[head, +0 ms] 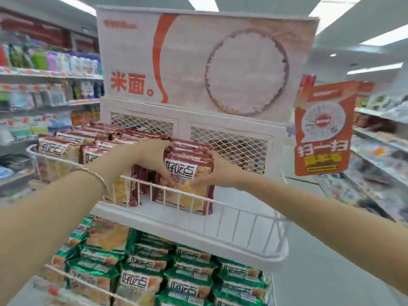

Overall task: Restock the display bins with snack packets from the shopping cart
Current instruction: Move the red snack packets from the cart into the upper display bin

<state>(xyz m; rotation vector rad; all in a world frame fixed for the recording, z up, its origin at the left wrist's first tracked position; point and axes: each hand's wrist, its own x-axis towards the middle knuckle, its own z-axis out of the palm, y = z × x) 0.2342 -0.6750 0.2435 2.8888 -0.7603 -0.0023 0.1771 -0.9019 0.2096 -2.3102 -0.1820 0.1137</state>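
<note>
A stack of dark red snack packets (pixel 186 173) stands upright in the upper white wire bin (pixel 249 219). My left hand (pixel 154 155) presses on the stack's left side and top. My right hand (pixel 223 171) clasps its right side. More red packets (pixel 72 146) fill the bin's left part in rows. The bin's right part shows bare white floor. Below, the lower bin holds several green snack packets (pixel 176 268). The shopping cart is out of view.
A white display stand with a mesh back (pixel 229 146) and a large sign (pixel 205 62) rises behind the bins. An orange hanging tag (pixel 322 129) hangs at the right. Store shelves (pixel 44 85) line the left and right aisles.
</note>
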